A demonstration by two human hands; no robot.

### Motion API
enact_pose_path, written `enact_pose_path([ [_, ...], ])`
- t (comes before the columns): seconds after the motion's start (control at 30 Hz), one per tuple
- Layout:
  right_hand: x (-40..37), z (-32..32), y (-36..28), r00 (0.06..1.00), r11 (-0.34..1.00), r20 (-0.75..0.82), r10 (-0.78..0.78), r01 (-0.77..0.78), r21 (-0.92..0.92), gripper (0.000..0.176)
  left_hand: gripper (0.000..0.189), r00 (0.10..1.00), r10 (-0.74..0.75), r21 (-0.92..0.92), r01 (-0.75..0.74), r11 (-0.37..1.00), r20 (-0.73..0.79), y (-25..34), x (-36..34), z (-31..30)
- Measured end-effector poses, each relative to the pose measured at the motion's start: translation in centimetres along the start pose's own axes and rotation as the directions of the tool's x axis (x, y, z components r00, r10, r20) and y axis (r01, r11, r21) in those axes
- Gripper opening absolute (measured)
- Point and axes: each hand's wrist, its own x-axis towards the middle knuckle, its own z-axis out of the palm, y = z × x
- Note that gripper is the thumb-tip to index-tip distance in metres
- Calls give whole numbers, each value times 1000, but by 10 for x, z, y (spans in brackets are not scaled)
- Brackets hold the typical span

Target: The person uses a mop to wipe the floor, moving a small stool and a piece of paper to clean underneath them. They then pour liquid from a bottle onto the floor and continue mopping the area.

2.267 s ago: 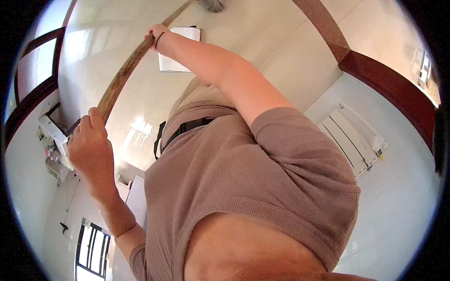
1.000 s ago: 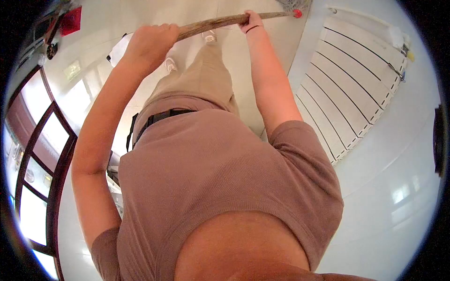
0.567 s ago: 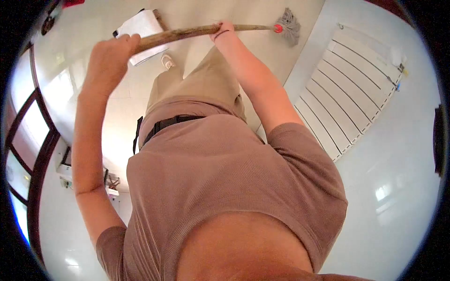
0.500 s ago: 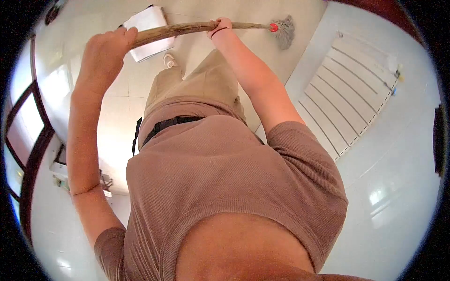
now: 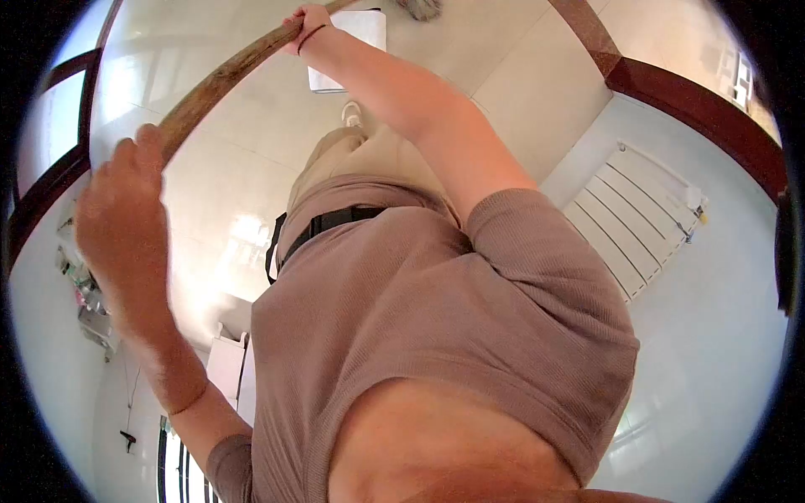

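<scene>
Head view, single entry.

- Item 1: mop handle point(image 5: 214, 84), brown wood, worn. It runs slantwise from the white sheet point(image 5: 365, 33) on the floor point(image 5: 503, 75) back toward the person's body.
- Item 2: mop head point(image 5: 419, 8), grey strands. It lies on the floor just beside the white sheet and is cut off by the frame edge.
- Item 3: right hand point(image 5: 306, 18), with a thin band at the wrist. Its fingers are closed round the handle, and it sits in front of the near edge of the white sheet.
- Item 4: left hand point(image 5: 122, 222), well apart from the white sheet at the handle's upper end. Its fingers point(image 5: 138, 147) are curled together over the wood, and the thumb side is hidden.
- Item 5: shoe point(image 5: 350, 111), pale, near the white sheet on the body's side.
- Item 6: radiator point(image 5: 637, 218), white, on the wall and well apart from the white sheet.

Handling note (judgement): the grip is wide and looks sound. Steer with the lower hand and let the upper hand pivot. Keep the strands flat on the tiles and off the sheet's edge, and keep the feet behind the wet path.
</scene>
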Motion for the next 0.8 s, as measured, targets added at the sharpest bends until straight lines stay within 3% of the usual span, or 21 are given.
enact_pose_path([
  [0.03, 14, 2, 3, 994, 999, 111, -4, 8, -36, 5, 25, 999, -19, 94, 15, 995, 44, 11, -1, -5],
  [0.07, 22, 8, -2, 989, 994, 109, 95, -88, -68, 14, 24, 998, -36, 124, 30, 992, 48, 19, 1, -13],
  [0.1, 5, 30, -4, 994, 989, 98, 38, -23, -147, 10, 23, 997, -53, 157, 44, 987, 53, 23, 3, -21],
  [0.17, 9, 50, -1, 973, 981, 188, 133, -103, -161, 11, 24, 997, -18, 213, 34, 976, -75, 9, -8, -20],
  [0.27, -11, 69, 4, 933, 989, 335, 135, -106, -104, 14, 29, 989, -44, 242, 78, 967, -141, -8, -25, -25],
  [0.37, -47, 59, -23, 974, 999, 224, 34, -37, 10, 16, 29, 983, -35, 154, 63, 986, -179, 4, -19, -4],
  [0.4, -37, 43, -34, 978, 1000, 209, 6, -2, -16, 17, 29, 980, -53, 100, 73, 992, -189, 13, -16, -3],
  [0.43, -9, 15, -48, 957, 1000, 288, -7, 10, -9, 19, 29, 979, -40, 100, 60, 993, -199, 24, -7, -4],
  [0.5, 32, -45, -86, 966, 982, 218, -140, 163, -90, 19, 24, 966, 25, -78, -47, 996, -257, 55, 18, -7],
  [0.57, -7, -85, -127, 964, 969, 173, -203, 223, -106, 18, 24, 984, 41, -247, -84, 965, -174, 95, 42, -21],
  [0.63, -54, -128, -185, 945, 933, 109, -310, 324, -157, 17, 21, 958, 92, -359, -189, 914, -271, 135, 68, -29],
  [0.73, -71, -227, -262, 963, 957, 5, -268, 267, -115, 17, 30, 957, 229, -363, -281, 888, -179, 192, 100, -52],
  [0.8, -91, -294, -312, 964, 964, -60, -257, 252, -79, 17, 24, 888, 285, -481, -439, 759, -361, 224, 118, -75],
])
